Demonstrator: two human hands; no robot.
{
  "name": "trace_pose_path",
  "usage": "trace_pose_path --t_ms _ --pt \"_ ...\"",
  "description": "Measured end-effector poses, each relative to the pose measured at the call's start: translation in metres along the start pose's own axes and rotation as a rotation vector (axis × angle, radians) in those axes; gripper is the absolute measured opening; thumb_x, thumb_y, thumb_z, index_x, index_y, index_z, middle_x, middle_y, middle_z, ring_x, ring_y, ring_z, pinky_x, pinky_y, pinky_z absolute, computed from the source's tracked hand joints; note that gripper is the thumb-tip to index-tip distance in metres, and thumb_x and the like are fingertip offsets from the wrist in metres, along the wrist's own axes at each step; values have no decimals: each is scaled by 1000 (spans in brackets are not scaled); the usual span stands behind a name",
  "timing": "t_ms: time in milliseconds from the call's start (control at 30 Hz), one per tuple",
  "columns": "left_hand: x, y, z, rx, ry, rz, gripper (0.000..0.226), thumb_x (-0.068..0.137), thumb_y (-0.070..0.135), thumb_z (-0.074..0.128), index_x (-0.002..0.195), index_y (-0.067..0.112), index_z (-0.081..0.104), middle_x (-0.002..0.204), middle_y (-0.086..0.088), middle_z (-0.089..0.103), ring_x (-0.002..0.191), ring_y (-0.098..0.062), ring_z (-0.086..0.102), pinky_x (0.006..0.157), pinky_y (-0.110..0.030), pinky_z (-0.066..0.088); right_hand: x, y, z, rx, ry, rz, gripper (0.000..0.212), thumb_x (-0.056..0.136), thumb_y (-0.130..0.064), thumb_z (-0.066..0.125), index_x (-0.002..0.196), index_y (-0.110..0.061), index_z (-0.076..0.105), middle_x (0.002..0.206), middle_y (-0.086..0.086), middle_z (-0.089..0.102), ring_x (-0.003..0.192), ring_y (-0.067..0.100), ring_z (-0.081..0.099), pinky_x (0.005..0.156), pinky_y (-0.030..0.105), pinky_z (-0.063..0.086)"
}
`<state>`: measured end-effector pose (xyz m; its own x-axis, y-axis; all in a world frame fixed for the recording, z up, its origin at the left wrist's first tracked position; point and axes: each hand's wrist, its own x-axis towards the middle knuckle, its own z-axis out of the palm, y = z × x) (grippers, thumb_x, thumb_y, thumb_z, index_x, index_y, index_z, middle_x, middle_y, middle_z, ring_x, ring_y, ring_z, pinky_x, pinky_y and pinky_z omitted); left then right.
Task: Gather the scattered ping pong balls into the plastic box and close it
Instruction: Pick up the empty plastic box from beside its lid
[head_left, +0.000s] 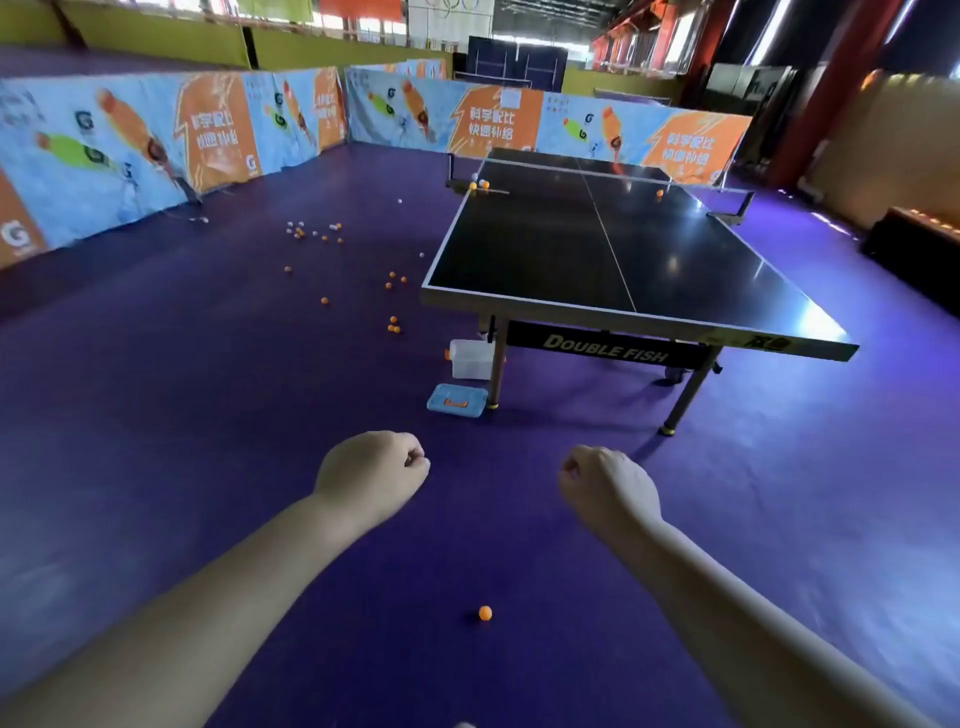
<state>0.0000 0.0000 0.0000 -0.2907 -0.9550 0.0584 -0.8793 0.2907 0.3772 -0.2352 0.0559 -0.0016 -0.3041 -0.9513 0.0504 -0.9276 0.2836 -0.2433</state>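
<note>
Plastic box (470, 361): translucent, open, standing on the floor (182, 415) against the near left leg of the worktop (597, 249), well ahead of the fingers and roughly between the two hands. Its blue lid (457, 400) lies flat on the floor just on the near side of it.

Left hand (371, 478): fingers (410, 457) curled tight; a pale spot at the fist opening looks like a white ball, not certain. Right hand (608, 488): fingers (574, 467) curled likewise, with an orange tint inside that is probably a ball.

Ping pong balls: one orange ball (485, 613) on the floor behind the fists, nearer the person. A loose group (393, 326) lies beyond and left of the fingers, and more are scattered further off toward the barriers (156, 135). A few (479, 184) sit on the worktop by the net.

Step judged: carrying to the box. Release low inside the box walls so nothing bounces out. Leave the lid until the floor and worktop are cleared. The near orange ball is easy to overlook.
</note>
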Motion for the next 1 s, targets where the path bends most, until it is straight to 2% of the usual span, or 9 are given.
trace_pose_path --t_ms 133,200,300,467,633,800,1000 --pt "46 -23 13 -6 -59 -62 23 91 33 46 94 26 67 87 10 68 80 -12 61 72 -29 51 46 -10 31 12 -54 21 22 84 -22 47 94 -21 67 100 2 69 94 29 60 66 27 34" --pt "77 -34 17 -13 -74 -73 23 90 33 46 93 25 67 86 9 68 80 -12 61 71 -30 51 78 -17 45 31 -87 42 22 84 -21 46 93 -21 67 97 3 69 87 30 59 64 27 36" --pt "125 -59 19 -27 -94 -129 23 90 33 45 91 25 67 85 8 68 78 -12 62 69 -30 50 130 -27 63 34 -148 74 22 85 -20 44 90 -21 66 91 2 66 74 25 48 62 26 36" --pt "197 -107 19 -56 -102 -227 24 91 32 43 91 26 66 84 11 67 77 -10 61 64 -27 47 221 -56 89 66 -243 114 22 85 -20 41 64 -18 44 72 -1 54 65 26 50 56 26 37" --pt "250 -166 17 -81 -104 -348 23 90 31 43 88 27 66 80 10 67 74 -13 61 64 -29 48 296 -108 115 63 -294 50 19 86 -22 40 73 -18 54 72 -1 56 64 25 50 55 25 37" --pt "311 -234 16 -62 -110 -377 23 90 32 43 89 28 65 84 10 67 76 -11 59 57 -24 40 363 -165 151 65 -298 46 20 85 -20 42 66 -13 44 59 -2 46 49 17 34 47 24 29" --pt "403 -327 -5 -124 -158 -344 25 90 30 42 88 25 66 86 5 69 80 -15 63 67 -33 51 440 -253 192 109 -293 116 22 86 -22 41 66 -17 48 62 -4 51 52 18 41 49 25 33"
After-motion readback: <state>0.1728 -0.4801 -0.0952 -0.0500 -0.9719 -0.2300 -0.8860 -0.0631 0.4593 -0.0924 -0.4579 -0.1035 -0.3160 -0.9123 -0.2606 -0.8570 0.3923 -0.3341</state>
